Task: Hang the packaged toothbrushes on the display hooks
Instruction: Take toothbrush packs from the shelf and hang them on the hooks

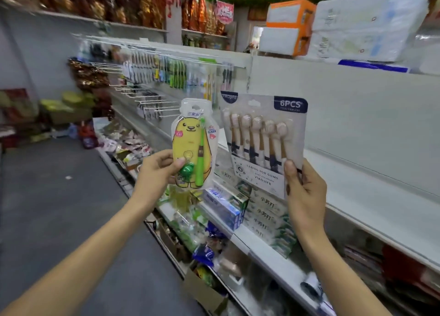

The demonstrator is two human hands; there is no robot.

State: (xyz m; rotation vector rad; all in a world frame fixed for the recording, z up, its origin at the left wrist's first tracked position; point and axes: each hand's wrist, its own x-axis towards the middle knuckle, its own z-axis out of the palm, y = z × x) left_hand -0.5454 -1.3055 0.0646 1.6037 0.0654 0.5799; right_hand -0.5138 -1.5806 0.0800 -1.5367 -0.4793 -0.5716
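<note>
My left hand (156,170) pinches the lower left edge of a yellow bear-shaped pack (193,144) with one green toothbrush inside. My right hand (306,192) grips the bottom right corner of a flat six-brush pack (262,137) labelled 6PCS. Both packs are held upright in front of me, side by side and apart. White display hooks (147,101) jut from the back wall of the shelving, farther left and behind the packs. Some hooks are bare; others in the upper row carry hanging toothbrush packs (171,72).
White shelves (371,196) run along the right. Toothpaste boxes (228,203) lie on the shelf below my hands. Cardboard boxes (289,26) sit on top of the unit. The grey aisle floor (59,196) is on the left, with goods piled at its far end.
</note>
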